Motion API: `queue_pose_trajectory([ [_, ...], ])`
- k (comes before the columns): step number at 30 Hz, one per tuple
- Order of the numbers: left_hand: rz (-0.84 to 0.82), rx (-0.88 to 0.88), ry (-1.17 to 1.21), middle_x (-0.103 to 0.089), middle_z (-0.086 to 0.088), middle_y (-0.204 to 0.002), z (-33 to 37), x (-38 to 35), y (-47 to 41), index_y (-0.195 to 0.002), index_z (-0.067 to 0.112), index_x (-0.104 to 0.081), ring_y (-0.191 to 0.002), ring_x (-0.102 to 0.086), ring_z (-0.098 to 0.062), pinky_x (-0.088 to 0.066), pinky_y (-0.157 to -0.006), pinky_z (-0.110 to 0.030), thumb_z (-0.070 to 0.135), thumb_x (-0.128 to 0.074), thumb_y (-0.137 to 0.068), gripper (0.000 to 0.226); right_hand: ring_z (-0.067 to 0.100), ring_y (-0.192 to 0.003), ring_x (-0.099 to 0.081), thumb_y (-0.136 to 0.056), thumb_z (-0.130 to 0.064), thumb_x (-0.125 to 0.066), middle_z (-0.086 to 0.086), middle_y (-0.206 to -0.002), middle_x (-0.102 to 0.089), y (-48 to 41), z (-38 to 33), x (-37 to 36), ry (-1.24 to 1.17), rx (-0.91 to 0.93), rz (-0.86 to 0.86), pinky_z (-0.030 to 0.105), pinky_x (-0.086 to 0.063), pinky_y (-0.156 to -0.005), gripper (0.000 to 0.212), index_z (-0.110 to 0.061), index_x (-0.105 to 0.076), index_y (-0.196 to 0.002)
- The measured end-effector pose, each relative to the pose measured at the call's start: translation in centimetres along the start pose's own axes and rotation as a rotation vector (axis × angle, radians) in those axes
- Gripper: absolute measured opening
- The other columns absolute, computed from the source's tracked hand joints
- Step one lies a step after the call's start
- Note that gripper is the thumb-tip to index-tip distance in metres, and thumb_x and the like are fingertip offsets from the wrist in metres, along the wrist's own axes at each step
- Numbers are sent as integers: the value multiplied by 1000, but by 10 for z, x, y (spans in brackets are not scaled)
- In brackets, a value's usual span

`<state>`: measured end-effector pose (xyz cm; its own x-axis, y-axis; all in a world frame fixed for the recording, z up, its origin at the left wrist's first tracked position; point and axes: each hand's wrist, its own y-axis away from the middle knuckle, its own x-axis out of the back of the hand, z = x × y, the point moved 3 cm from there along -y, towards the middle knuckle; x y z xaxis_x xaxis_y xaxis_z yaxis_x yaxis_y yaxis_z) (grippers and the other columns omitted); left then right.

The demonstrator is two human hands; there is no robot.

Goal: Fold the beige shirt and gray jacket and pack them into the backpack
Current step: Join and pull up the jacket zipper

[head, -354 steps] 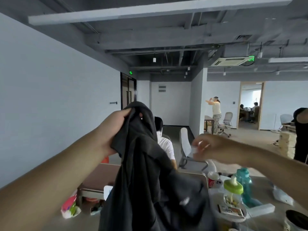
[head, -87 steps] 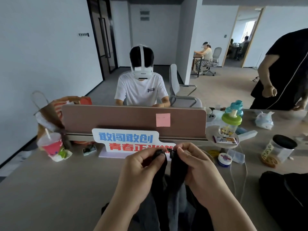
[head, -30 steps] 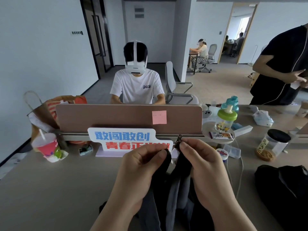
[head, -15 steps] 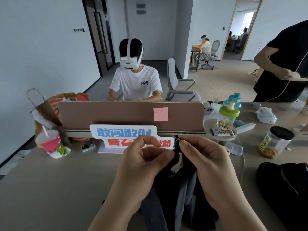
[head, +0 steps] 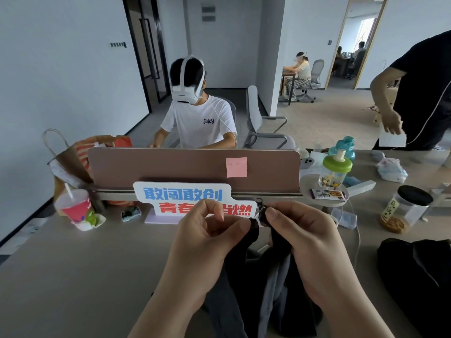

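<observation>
Folding seems barely begun: the left hand (head: 210, 240) and right hand (head: 310, 242) each pinch a zipper edge of the gray jacket (head: 275, 281), which hangs over the near table (head: 73, 276), with the dark backpack (head: 419, 276) at right.

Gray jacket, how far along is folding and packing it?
Nothing looks done yet. In hand: left hand and right hand pinch the front edges of the gray jacket at its zipper. Left: folding it, then packing the backpack at right. No beige shirt in view.

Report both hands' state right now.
Left hand: pinching the gray jacket edge.
Right hand: pinching the gray jacket at its zipper slider.
</observation>
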<state>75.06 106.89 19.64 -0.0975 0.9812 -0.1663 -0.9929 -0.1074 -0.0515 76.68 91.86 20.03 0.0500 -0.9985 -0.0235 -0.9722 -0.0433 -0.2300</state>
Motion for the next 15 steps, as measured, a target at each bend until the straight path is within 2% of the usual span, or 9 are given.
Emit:
queue_pose_trajectory([
  [6, -19, 8, -20, -75, -13, -79, 1, 0, 1, -74, 10, -36, -73, -72, -21, -54, -64, -23, -3, -66, -81, 33, 8, -71, -67, -88, -4, -61, 3, -75, -74, 1, -1, -3, 7, 0, -36, 18, -50, -66, 21, -18, -75, -80],
  [11, -18, -13, -30, -74, -12, -76, 2, 0, 0, -72, 11, -34, -69, -71, -17, -53, -61, -19, -4, -66, -81, 37, 5, -65, -63, -87, -4, -62, 2, -73, -74, 1, -1, -2, 23, -15, -30, 16, -47, -63, 20, -14, -75, -77],
  [15, -47, -17, -54, -74, -12, -75, 0, -2, 0, -72, 10, -34, -69, -70, -19, -54, -64, -24, -6, -66, -80, 37, 14, -75, -69, -86, -11, -67, 2, -77, -75, 1, -1, -3, 47, 2, -34, 25, -51, -70, 12, -17, -76, -81],
])
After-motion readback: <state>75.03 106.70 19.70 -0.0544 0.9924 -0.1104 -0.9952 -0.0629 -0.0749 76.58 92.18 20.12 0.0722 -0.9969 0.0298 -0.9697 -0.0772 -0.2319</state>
